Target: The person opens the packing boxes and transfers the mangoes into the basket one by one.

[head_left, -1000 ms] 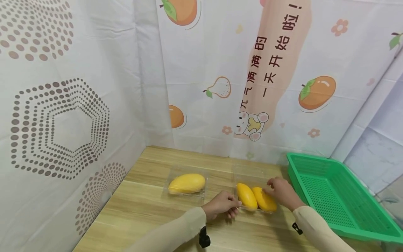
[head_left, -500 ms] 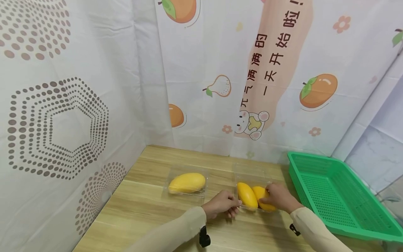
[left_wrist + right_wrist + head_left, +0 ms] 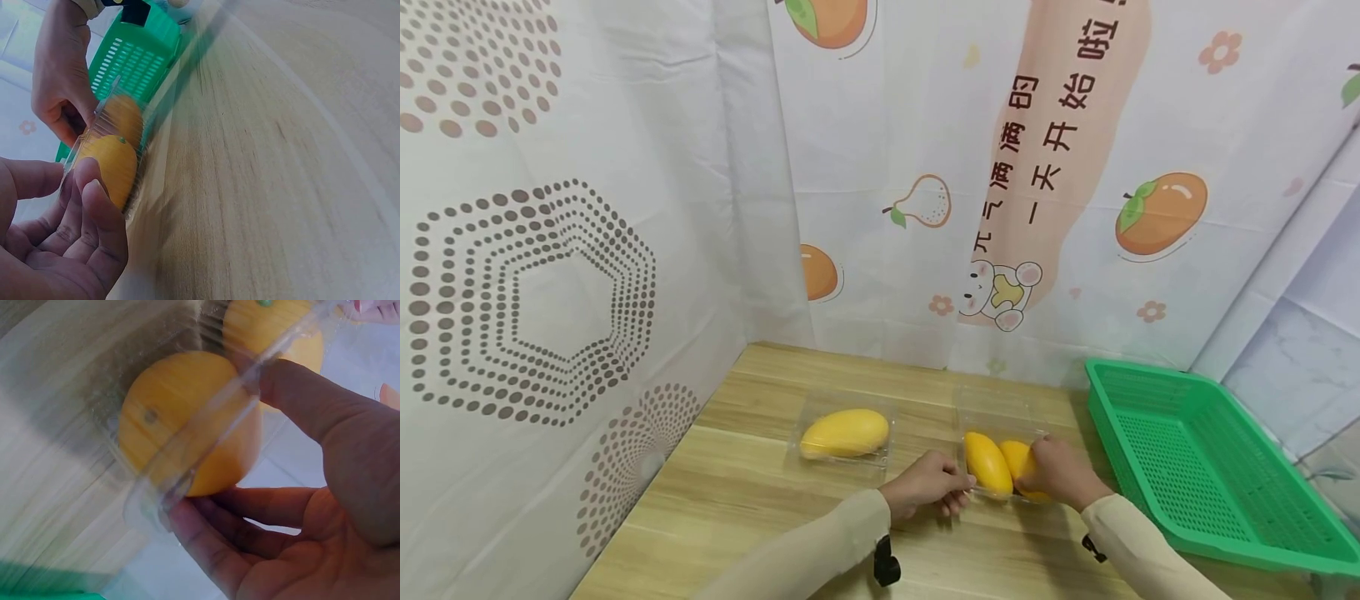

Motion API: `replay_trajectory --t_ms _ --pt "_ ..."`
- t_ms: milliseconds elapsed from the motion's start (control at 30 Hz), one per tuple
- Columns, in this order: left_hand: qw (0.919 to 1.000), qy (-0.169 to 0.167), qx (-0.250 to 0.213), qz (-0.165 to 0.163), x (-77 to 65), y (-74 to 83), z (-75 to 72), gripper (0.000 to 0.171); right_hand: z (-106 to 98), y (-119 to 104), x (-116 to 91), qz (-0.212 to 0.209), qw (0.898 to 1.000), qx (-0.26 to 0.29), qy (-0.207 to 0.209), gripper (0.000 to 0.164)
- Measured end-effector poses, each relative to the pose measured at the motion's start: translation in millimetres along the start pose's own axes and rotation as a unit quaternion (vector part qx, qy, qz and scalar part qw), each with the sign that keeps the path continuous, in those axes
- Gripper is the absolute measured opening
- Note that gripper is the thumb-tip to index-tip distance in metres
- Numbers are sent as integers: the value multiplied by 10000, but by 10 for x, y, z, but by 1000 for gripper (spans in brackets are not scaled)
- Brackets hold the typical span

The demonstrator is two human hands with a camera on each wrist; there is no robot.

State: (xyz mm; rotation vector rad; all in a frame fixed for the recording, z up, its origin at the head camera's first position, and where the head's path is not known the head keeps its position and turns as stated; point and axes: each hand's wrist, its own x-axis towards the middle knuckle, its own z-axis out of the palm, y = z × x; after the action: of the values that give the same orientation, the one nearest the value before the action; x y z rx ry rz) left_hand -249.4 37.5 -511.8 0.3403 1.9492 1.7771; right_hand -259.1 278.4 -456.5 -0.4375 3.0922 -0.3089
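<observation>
Clear plastic box (image 3: 992, 407): left hand (image 3: 928, 485) pinches near edge, probably steadying it; right hand (image 3: 1060, 471) grips right mango (image 3: 1015, 458), thumb and fingers astride

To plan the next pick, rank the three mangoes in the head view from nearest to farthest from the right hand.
1. Right mango: nearest, in the grip of the right hand.
2. Middle mango: just left of the right mango.
3. Left mango: farthest, lying left of the left hand.
</observation>
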Motion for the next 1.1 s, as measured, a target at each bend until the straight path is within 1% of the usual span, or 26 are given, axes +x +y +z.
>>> replay_trajectory --t_ms 133,233,467,600,700,867,1000,1100 --pt "10000 -30 -21 10 -5 8 -2 25 28 -14 -31 -221 9994 -147 243 38" --pt "10000 -61 -13 2 -9 13 -6 25 50 -17 -49 -319 9987 -151 361 38" --pt "10000 -88 29 -1 -20 13 -12 26 110 -6 -47 -227 9990 -97 362 39" --pt "10000 -83 22 27 -11 0 -9 26 117 -10 -36 -153 9991 -121 384 40" --pt "10000 -55 19 41 -9 -1 -3 25 111 -15 -39 -115 9991 -71 410 37" --pt "10000 -9 -9 35 -4 -4 28 24 95 -15 -67 -188 9982 37 569 34" --pt "10000 -43 -39 38 0 -11 36 24 85 3 -64 -221 9975 10 666 41" --pt "10000 -13 -34 44 -3 -5 30 26 63 6 -53 -346 9960 -34 821 46"
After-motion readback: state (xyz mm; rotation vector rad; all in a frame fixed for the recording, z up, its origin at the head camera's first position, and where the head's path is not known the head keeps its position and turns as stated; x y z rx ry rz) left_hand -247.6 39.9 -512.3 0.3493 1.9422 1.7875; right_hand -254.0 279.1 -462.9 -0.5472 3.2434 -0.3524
